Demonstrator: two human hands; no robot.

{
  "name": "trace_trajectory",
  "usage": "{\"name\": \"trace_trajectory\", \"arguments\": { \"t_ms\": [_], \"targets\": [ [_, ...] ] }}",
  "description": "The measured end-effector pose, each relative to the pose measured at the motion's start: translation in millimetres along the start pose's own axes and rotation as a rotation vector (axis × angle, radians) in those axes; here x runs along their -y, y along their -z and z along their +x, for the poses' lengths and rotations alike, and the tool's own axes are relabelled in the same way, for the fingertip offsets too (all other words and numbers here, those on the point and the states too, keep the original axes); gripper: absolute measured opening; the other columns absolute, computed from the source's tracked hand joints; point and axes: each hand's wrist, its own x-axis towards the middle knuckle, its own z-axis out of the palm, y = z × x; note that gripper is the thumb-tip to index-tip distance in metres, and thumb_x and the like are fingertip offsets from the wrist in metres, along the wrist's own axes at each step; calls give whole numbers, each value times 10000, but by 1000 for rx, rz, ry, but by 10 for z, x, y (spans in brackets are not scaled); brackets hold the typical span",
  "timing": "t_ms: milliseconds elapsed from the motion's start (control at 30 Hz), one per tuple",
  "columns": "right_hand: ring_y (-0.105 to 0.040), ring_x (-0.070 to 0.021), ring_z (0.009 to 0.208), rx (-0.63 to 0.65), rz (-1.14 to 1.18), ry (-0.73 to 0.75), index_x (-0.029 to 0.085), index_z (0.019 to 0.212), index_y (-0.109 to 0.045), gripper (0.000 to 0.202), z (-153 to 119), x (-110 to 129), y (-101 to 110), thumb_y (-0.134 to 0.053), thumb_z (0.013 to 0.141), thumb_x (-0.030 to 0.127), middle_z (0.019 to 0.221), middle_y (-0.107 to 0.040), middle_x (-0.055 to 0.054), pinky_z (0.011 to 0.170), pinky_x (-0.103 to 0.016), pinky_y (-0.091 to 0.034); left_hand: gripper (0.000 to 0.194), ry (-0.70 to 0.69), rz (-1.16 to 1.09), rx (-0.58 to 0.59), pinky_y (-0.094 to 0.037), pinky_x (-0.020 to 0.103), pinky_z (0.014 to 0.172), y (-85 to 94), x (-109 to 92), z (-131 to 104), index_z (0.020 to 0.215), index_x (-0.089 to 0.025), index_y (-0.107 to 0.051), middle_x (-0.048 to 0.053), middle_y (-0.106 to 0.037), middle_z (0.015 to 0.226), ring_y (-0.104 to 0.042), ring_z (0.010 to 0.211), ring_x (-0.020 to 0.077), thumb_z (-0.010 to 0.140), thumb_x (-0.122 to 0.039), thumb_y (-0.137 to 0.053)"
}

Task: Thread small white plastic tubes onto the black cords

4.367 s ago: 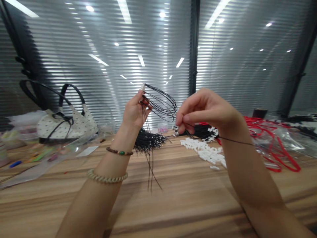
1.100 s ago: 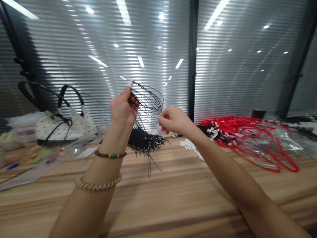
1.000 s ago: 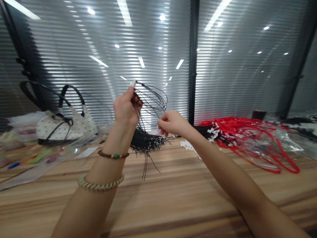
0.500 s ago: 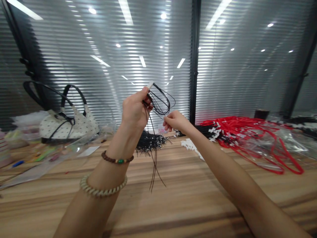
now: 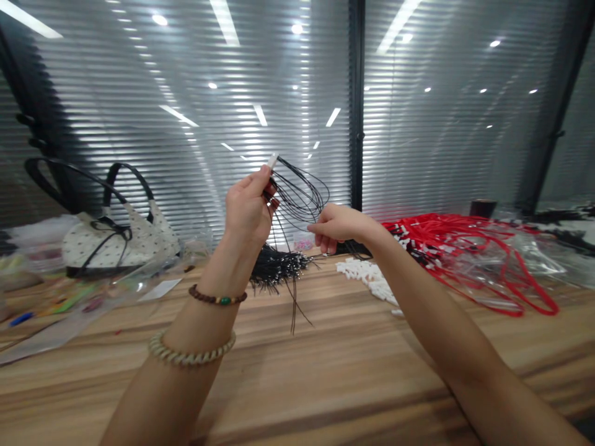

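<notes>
My left hand (image 5: 248, 204) is raised above the table, its thumb and fingers pinched on a looped bundle of thin black cords (image 5: 302, 192). From the top of that grip sticks out a small white piece (image 5: 273, 161). Loose cord ends hang below the hand toward the tabletop. My right hand (image 5: 341, 224) is closed beside the loops, with one thin strand running to its fingertips; the pinch point is partly hidden. Behind and under the hands lies a pile of black cords with shiny tips (image 5: 279, 267). Small white pieces (image 5: 367, 279) are heaped near my right forearm.
Red lanyards (image 5: 465, 241) and clear plastic bags cover the right of the wooden table (image 5: 288, 384). On the left stand a white dotted handbag (image 5: 125, 244) and plastic wrap, with a blue pen (image 5: 21, 318) nearby. Window blinds rise behind.
My right hand has moved slightly right and turned palm-down, with its wrist bent more. The cord loops are spread wider. The view has shifted a little to the right.
</notes>
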Motion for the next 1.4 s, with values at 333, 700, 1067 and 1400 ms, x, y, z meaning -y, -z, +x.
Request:
{"name": "trace_trajectory", "arguments": {
  "t_ms": [333, 700, 1067, 1400],
  "targets": [
    [-664, -167, 762, -766, -398, 521, 158, 867, -750, 217, -152, 314, -303, -542, 883, 215, 821, -751, -47, 683, -276, -405, 365, -28, -71, 1, -357, 172, 434, -56, 86, 20, 505, -166, -634, -41, -509, 475, -451, 458, 65, 859, -95, -679],
    [-638, -185, 706, -849, -641, 431, 158, 845, -722, 245, -160, 300, -388, -500, 926, 223, 805, -734, -73, 549, -311, -246, 377, -35, -107, 85, -362, 164, 443, -103, 78, -57, 530, -156, -664, -29, -532, 504, -462, 462, 60, 890, -52, -628],
    [-632, -201, 718, -768, -754, 409, 145, 913, -693, 238, -111, 276, -448, -455, 914, 150, 847, -717, -91, 551, -329, -220, 353, -79, -69, 87, -370, 188, 467, -174, 43, -121, 520, -163, -649, -34, -517, 514, -460, 479, 71, 864, -96, -686],
    [-613, -188, 707, -793, -761, 424, 154, 912, -681, 269, -93, 241, -444, -413, 939, 158, 847, -708, -81, 545, -329, -212, 344, -14, -93, 64, -385, 209, 477, -165, 8, -108, 521, -172, -633, -38, -519, 520, -456, 477, 76, 851, -114, -712]
  ]
}}
